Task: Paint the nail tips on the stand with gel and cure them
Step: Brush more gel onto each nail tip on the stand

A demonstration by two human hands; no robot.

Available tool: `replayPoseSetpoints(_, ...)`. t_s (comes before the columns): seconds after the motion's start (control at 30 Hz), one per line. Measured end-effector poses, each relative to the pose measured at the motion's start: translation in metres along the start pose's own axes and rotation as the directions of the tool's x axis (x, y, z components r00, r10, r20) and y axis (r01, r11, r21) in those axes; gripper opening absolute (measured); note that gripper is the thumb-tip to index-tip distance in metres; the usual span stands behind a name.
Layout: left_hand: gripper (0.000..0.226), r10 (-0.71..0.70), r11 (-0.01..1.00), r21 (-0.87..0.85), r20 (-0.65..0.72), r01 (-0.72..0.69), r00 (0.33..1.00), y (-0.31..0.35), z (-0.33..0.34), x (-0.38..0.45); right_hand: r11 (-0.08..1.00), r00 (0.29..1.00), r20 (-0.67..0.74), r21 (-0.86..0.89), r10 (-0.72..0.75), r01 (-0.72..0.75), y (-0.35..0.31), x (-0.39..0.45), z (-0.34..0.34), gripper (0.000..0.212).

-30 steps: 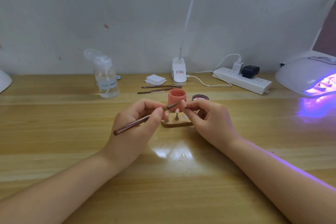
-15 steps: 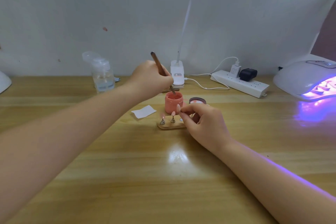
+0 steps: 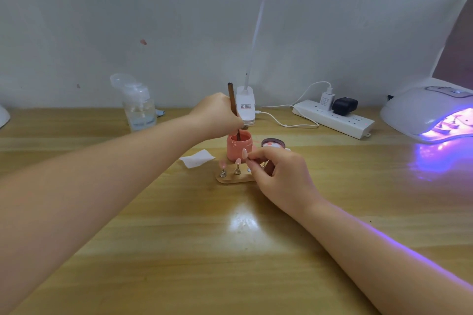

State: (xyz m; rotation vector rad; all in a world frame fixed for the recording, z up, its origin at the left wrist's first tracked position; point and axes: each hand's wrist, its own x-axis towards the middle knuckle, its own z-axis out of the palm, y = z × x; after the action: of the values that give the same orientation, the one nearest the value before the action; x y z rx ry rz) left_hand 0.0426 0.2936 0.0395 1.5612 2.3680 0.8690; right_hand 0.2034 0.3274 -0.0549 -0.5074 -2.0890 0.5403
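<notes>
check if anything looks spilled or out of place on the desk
Nothing spilled. The only oddities: the gel pot's lid lies off beside the open pink pot, and a loose wipe lies left of the stand.

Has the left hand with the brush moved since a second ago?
Yes. The left hand went from beside the nail stand up and back to the pink jar, where the brush now dips in.

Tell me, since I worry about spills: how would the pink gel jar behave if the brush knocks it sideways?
The pink gel jar looks squat with a flat base, so it would probably slide rather than tip. It is open, with the brush held by the left hand dipped inside, so a hard nudge might spill gel. It seems small, so likely light and easily shifted.
</notes>
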Motion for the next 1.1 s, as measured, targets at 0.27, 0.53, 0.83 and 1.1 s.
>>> replayPoseSetpoints(0.27, 0.017, -0.055, 0.984, -0.174, -0.081, 0.04, 0.995, -0.012, -0.008, 0.0, 1.0, 1.0, 0.017, -0.015, 0.007, -0.007, 0.001, 0.0, 0.0, 0.007)
replayPoseSetpoints(0.53, 0.022, -0.076, 0.988, -0.136, -0.008, 0.074, 0.997, -0.009, 0.001, -0.002, 1.0, 1.0, 0.011, -0.022, -0.003, 0.003, 0.001, 0.0, 0.0, 0.009)
replayPoseSetpoints(0.83, 0.018, -0.286, 0.825, -0.546, -0.179, 0.146, 0.941, -0.026, -0.014, -0.008, 1.0, 1.0, -0.001, -0.027, -0.011, 0.011, 0.001, 0.0, 0.001, 0.009)
replayPoseSetpoints(1.1, 0.015, -0.454, 0.673, -0.667, -0.032, 0.319, 0.89, -0.048, -0.008, -0.018, 1.0, 1.0, 0.006, -0.024, -0.005, 0.005, -0.002, 0.0, -0.001, 0.012)
